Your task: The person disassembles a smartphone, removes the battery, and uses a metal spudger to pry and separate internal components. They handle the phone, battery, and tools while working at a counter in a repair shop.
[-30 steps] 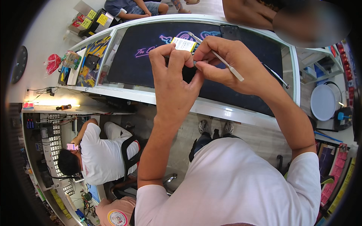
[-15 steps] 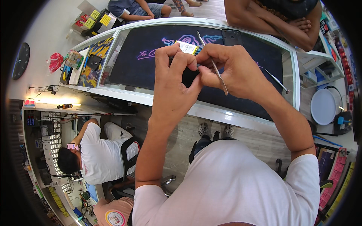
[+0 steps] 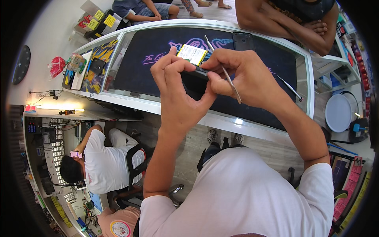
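Note:
A flat phone battery point(image 3: 191, 54) with a white label and yellow edges is held up over the dark work mat point(image 3: 138, 65). My left hand point(image 3: 177, 89) is closed around its near left side, fingers curled. My right hand point(image 3: 244, 75) pinches at the battery's near right corner, where a small dark strip shows; the fingertips hide what it is. A slim metal pry tool point(image 3: 233, 87) lies tilted through my right hand's fingers, both ends sticking out. The black patch between my left thumb and fingers cannot be told apart from the mat.
A dark phone point(image 3: 243, 41) lies at the mat's far edge, a screwdriver point(image 3: 290, 88) at the right. Across the white-framed counter point(image 3: 252, 129), a person rests folded arms point(image 3: 304, 29). Another person point(image 3: 112, 162) sits at a bench on the left.
My left hand's fingers have shifted left and opened out somewhat, so more of the battery shows. The battery has moved slightly left and nearer. My right hand keeps its pinch with the tool.

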Demonstrator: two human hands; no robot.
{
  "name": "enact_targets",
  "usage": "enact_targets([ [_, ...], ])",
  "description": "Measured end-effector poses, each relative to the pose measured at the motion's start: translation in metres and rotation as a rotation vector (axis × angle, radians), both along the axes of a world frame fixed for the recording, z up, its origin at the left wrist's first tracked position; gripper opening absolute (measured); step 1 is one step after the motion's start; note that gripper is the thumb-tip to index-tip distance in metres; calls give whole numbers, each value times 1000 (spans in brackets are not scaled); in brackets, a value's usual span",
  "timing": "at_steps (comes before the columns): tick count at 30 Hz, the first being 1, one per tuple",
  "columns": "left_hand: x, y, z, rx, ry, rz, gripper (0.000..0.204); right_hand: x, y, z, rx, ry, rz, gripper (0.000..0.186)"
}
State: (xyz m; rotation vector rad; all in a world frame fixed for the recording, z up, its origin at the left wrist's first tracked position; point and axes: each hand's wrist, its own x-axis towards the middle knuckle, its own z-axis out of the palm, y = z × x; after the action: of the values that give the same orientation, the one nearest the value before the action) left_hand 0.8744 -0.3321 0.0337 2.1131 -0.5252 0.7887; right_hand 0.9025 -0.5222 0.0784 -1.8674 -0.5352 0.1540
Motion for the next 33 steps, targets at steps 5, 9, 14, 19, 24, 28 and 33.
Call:
enact_targets([
  [5, 2, -5, -13, -114, -64, 21, 67, 2, 1, -7, 21, -46, 13, 25],
  [9, 9, -6, -21, -180, -128, -3, 73, 3, -1, -10, 72, 0, 20, 24],
  [14, 11, -13, -18, -182, -106, 20, 78, 11, -6, -15, 34, -28, 2, 25],
  [19, 7, -21, -17, -291, 15, 45, 92, 11, -7, -18, 94, -3, 34, 28],
  [24, 0, -23, -19, -290, 8, 59, 97, 4, -9, -13, 58, -125, 21, 27],
  [28, -4, -18, -18, -320, 47, 45, 99, -10, -26, 11, 114, -248, -30, 35],
  [33, -12, -17, -23, -345, 33, 23, 98, -53, -36, 43, 236, -51, -96, 47],
])
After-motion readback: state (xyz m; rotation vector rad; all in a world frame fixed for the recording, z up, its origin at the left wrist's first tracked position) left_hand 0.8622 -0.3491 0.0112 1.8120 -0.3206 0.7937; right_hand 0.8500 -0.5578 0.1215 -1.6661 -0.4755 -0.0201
